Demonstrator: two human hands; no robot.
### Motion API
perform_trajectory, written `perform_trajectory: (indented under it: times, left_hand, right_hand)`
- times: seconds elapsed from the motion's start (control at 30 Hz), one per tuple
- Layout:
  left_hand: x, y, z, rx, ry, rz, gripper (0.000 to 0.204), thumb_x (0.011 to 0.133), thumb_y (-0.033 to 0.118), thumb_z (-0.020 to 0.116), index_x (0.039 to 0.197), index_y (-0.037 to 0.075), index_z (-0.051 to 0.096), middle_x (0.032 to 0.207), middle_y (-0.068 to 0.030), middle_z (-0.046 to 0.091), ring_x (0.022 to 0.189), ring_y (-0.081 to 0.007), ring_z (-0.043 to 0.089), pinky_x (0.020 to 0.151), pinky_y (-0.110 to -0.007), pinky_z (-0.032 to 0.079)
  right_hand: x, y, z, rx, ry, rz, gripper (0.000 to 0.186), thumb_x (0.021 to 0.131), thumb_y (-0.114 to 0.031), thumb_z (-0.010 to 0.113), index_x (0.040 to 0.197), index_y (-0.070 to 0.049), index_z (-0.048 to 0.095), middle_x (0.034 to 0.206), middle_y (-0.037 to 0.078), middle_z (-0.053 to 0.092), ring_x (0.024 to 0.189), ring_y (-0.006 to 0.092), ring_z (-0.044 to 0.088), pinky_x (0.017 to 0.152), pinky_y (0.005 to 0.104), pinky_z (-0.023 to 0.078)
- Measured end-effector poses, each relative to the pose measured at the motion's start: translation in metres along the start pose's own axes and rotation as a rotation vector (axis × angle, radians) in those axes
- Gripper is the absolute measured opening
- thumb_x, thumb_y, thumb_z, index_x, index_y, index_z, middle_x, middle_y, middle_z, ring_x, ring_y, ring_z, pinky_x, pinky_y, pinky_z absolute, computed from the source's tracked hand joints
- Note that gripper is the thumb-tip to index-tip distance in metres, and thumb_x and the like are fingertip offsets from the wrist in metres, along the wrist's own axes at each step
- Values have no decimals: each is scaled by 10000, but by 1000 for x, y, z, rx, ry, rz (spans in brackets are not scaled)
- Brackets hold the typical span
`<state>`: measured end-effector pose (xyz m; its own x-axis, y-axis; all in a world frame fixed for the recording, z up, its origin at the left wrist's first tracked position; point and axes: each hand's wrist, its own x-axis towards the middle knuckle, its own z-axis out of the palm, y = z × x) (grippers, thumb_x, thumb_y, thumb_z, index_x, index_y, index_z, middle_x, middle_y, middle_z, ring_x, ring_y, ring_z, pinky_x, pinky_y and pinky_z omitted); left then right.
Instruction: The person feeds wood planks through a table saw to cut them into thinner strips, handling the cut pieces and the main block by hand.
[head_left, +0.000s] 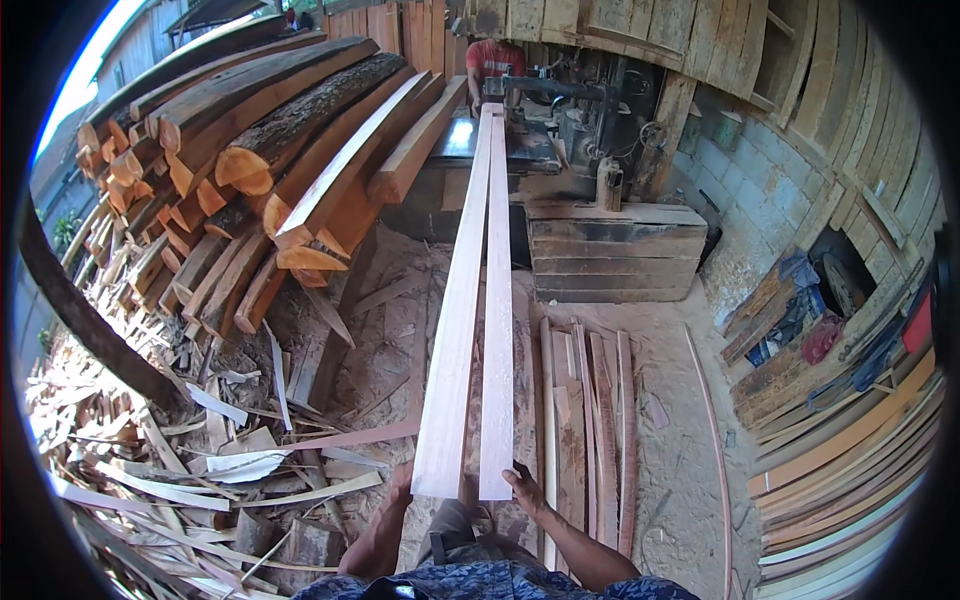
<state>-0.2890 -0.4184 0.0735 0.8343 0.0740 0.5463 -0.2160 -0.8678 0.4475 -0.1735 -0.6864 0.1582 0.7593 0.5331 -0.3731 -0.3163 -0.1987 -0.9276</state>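
Note:
Two long pale planks stretch away from me, close together at the far end and spread into a narrow gap at the near end. My left hand [401, 481] grips the near outer edge of the left plank [448, 390]; most of its fingers are hidden beneath. At the near corner of the right plank [497, 390], my right hand [525, 488] is closed, thumb on the upper face and fingers below. The planks' far ends lie by a saw machine [555, 90], where a person in a red shirt [495, 58] stands with a hand close to them.
Thick sawn timbers [290, 130] are piled at the left, above scattered offcuts [190, 470]. A wooden box [615, 255] stands before the machine. Several narrow boards [588, 430] lie on the dusty floor right of the planks. More strips [850, 480] are stacked far right.

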Motion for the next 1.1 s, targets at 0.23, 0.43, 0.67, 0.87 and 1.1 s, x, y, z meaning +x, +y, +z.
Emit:
perform_trajectory:
  times: [0.23, 0.43, 0.67, 0.87, 1.1]
  left_hand:
    - [-33, 2, -12, 5, -28, 47, 376, 726, 67, 510, 1097, 8, 525, 897, -171, 563, 690, -326, 508, 572, -433, 374]
    - [-52, 9, -20, 28, -22, 1, 369, 771, 149, 490, 1114, 18, 527, 874, -154, 576, 678, -291, 518, 584, -400, 381]
    - [-59, 28, -24, -350, -123, -199, 394, 778, 176, 483, 1136, 13, 517, 861, -147, 583, 672, -289, 525, 587, -384, 390]
    - [-93, 40, -38, -67, 7, 45, 450, 701, 36, 563, 1143, -6, 496, 863, -165, 576, 714, -319, 563, 558, -406, 426]
    - [-126, 63, -36, -719, -108, -470, 434, 835, 173, 482, 1228, 3, 412, 1116, -162, 539, 946, -251, 569, 761, -350, 467]
  right_hand:
    - [-28, 24, 12, -27, 20, 72, 820, 756, -540, 577, 1344, -68, 254, 720, 13, 437, 632, 101, 461, 581, 249, 436]
    - [-40, 37, 26, 93, 0, 90, 829, 749, -552, 579, 1345, -74, 256, 699, 5, 430, 625, 103, 450, 573, 249, 436]
    - [-69, 31, 28, 93, 1, 92, 842, 739, -548, 586, 1335, -73, 228, 1101, 161, 525, 938, 216, 565, 750, 317, 481]
    - [-106, 37, 41, 29, 25, 112, 757, 745, -546, 556, 1272, -49, 339, 1157, 149, 483, 1066, 228, 476, 889, 328, 386]
    - [-140, 67, 35, 78, 28, 61, 774, 744, -519, 580, 1297, -62, 290, 1175, 169, 469, 1056, 254, 495, 842, 368, 435]
